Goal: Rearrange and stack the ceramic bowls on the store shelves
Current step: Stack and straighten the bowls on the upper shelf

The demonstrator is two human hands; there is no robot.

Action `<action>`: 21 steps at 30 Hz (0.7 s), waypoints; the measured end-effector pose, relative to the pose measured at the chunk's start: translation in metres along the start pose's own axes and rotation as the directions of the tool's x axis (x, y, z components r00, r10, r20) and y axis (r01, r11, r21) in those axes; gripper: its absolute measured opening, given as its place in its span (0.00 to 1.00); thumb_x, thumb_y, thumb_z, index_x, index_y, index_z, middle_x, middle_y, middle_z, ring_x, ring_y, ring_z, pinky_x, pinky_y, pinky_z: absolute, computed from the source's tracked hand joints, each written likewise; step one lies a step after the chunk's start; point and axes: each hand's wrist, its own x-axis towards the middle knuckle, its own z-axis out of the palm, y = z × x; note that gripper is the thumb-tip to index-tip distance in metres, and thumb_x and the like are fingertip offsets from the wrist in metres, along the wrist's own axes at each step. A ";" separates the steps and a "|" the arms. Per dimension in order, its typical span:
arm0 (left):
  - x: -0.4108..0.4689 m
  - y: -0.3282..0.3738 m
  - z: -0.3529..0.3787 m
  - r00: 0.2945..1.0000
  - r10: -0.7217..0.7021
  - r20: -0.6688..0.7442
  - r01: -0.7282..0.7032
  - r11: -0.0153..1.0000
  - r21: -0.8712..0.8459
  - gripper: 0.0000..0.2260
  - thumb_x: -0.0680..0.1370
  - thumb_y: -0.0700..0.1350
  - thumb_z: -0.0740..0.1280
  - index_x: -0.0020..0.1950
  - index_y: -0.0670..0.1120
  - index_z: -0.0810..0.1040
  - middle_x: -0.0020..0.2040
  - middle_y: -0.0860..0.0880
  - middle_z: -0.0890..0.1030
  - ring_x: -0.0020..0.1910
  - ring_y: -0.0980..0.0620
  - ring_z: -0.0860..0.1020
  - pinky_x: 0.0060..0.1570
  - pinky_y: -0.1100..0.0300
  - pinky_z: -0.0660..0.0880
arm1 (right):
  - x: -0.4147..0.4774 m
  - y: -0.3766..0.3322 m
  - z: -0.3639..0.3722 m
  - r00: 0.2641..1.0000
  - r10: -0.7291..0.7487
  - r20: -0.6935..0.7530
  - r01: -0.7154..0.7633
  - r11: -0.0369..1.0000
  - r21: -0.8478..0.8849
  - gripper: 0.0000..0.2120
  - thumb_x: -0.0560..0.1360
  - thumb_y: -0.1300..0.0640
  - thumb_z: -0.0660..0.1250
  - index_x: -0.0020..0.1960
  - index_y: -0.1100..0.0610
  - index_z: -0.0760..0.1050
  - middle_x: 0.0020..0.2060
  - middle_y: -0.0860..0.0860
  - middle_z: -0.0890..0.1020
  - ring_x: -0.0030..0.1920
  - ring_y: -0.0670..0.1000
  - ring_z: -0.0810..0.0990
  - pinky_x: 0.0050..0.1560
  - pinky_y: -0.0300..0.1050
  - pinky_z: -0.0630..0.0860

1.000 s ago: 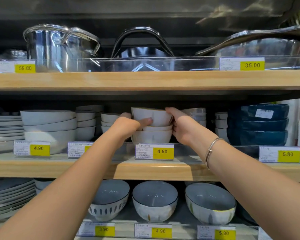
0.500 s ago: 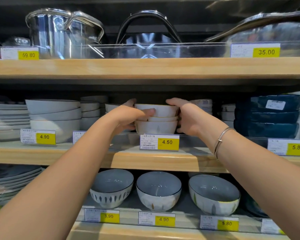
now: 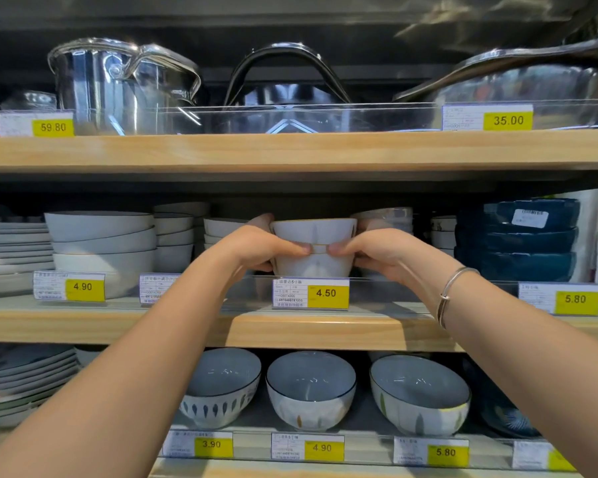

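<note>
Head view: the left hand (image 3: 256, 250) and right hand (image 3: 377, 251) are curled round a small stack (image 3: 313, 248) of two pale bowls. The thumbs press the front where the top bowl nests into the lower one, and the other fingers wrap out of sight behind. The stack sits between the hands on the middle shelf (image 3: 290, 327), just above the tag (image 3: 310, 293) below them. More white bowls (image 3: 101, 243) stand to the left of the left hand and blue bowls (image 3: 515, 243) beyond the right hand. The glazed ceramic is probably stiff, fairly heavy for its size, slick and easily chipped, so the rims should not knock. A two-sided hold low on the walls, or under the lower bowl's foot, seems safest, since the top bowl only rests loose inside.
</note>
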 end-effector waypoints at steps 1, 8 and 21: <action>0.002 0.000 0.002 1.000 0.010 0.006 -0.010 1.000 0.009 0.31 0.65 0.46 0.78 0.65 0.46 0.70 0.58 0.46 0.81 0.54 0.48 0.80 0.50 0.54 0.80 | -0.001 0.000 -0.004 1.000 0.003 -0.009 -0.003 1.000 -0.013 0.21 0.60 0.62 0.78 0.51 0.58 0.78 0.59 0.56 0.80 0.63 0.57 0.75 0.70 0.54 0.66; 0.004 0.016 0.032 0.995 0.040 0.095 -0.039 0.999 -0.015 0.40 0.65 0.43 0.78 0.72 0.45 0.62 0.58 0.48 0.77 0.53 0.50 0.79 0.51 0.53 0.80 | -0.027 -0.002 -0.036 0.994 -0.049 -0.102 0.040 0.995 -0.089 0.23 0.65 0.63 0.75 0.59 0.60 0.76 0.54 0.55 0.82 0.56 0.55 0.80 0.61 0.52 0.75; 0.016 0.040 0.100 0.972 0.067 0.224 -0.041 0.992 -0.119 0.23 0.70 0.44 0.75 0.61 0.46 0.70 0.53 0.47 0.80 0.53 0.48 0.80 0.56 0.52 0.78 | -0.063 0.013 -0.091 0.923 -0.229 -0.309 0.177 0.966 -0.186 0.27 0.68 0.63 0.74 0.65 0.59 0.71 0.53 0.52 0.81 0.48 0.48 0.79 0.40 0.36 0.76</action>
